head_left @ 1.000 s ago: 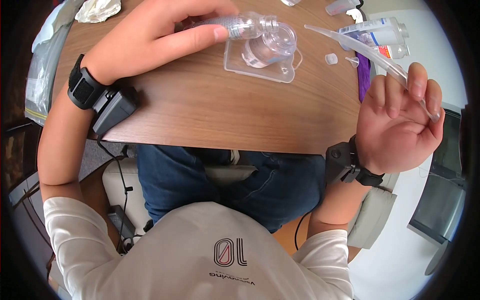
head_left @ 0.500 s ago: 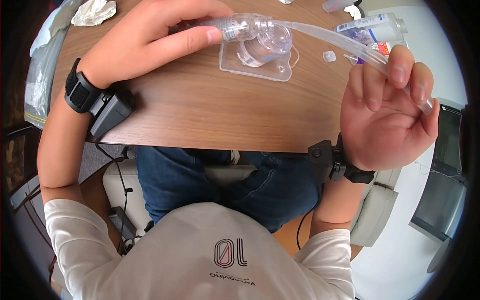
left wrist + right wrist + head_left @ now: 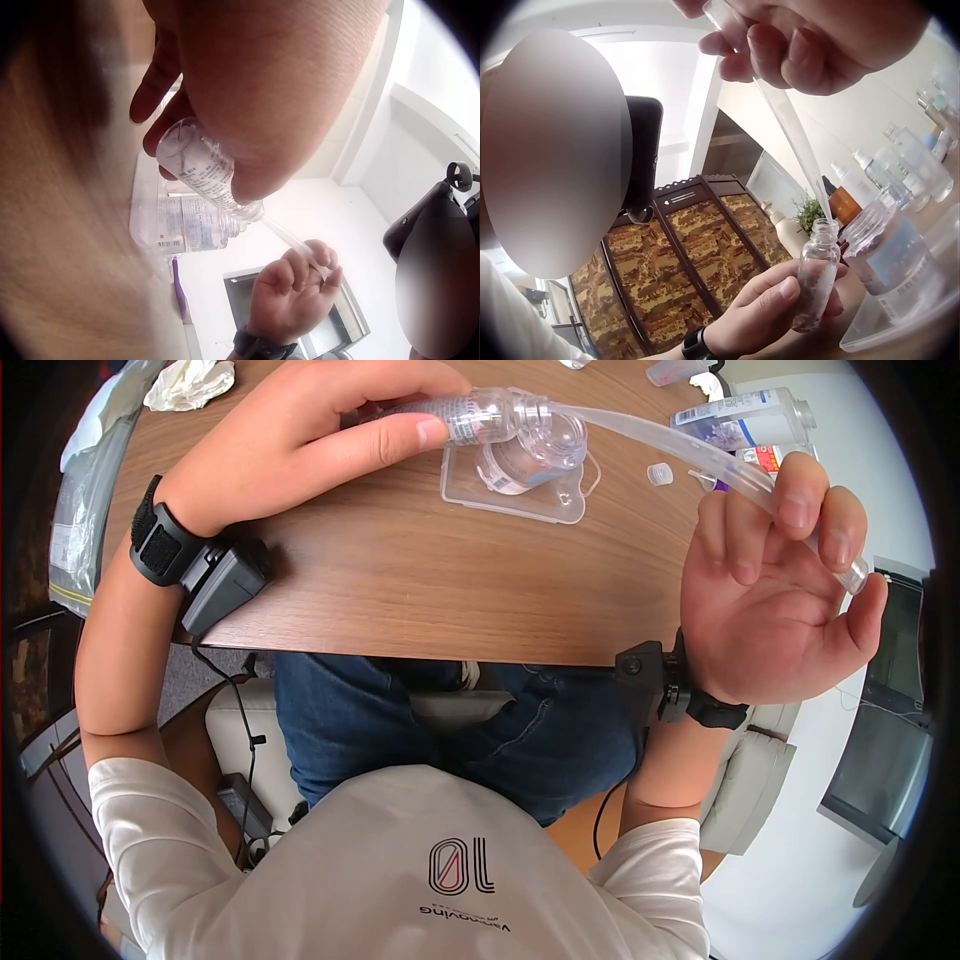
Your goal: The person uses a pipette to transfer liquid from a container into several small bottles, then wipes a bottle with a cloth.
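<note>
In the head view my left hand (image 3: 290, 455) grips a small clear labelled bottle (image 3: 480, 417) with its mouth toward the right. My right hand (image 3: 770, 605), palm up, holds a long translucent plastic dropper (image 3: 660, 440) between its fingers. Its thin tip reaches the bottle's mouth, also visible in the right wrist view, where the bottle (image 3: 814, 281) stands nearly upright. The thumb is spread a little from the dropper's end. Just below the bottle, a wider open clear jar (image 3: 525, 468) with a label sits on a clear plastic tray (image 3: 560, 507).
A small clear cap (image 3: 659, 474) lies right of the tray. Farther right lies a labelled bottle (image 3: 740, 418) on its side. A crumpled white tissue (image 3: 190, 382) is at the back left. More bottles (image 3: 915, 165) stand in the right wrist view's background.
My right hand has moved left, bringing the dropper's tip from apart to the small bottle's mouth. The thumb has since shifted away from the dropper's end. My left hand is nearly still.
</note>
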Demonstrator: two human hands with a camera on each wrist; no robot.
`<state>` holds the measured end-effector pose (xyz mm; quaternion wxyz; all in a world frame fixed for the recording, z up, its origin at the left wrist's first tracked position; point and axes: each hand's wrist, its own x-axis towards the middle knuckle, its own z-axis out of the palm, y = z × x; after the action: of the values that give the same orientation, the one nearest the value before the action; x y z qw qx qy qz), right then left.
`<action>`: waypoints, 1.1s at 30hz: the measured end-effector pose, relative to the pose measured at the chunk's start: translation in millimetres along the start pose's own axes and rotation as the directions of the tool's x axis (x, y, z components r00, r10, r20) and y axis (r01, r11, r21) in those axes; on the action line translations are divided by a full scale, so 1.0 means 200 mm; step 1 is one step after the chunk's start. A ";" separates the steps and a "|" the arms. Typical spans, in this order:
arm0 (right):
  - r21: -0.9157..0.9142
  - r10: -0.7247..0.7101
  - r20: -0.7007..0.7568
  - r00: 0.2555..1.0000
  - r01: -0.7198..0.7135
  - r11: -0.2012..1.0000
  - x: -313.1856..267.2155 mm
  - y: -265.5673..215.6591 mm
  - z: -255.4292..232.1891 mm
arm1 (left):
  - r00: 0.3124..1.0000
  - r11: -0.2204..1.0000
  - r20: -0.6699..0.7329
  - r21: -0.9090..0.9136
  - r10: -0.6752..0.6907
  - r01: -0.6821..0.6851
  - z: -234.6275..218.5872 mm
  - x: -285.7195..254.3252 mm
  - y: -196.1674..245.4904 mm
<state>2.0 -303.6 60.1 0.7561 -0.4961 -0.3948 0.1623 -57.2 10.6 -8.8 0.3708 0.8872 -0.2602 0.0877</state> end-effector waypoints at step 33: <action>-0.062 0.140 0.028 0.990 -0.138 0.989 0.10 0.29 -0.01 | 0.996 0.996 -0.052 -0.062 -0.072 0.069 -0.01 0.02 0.02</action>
<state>23.9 -265.6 16.5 0.7212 -0.5421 -0.3762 0.2107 -56.5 8.5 -3.7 0.4072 0.8816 -0.2209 0.0907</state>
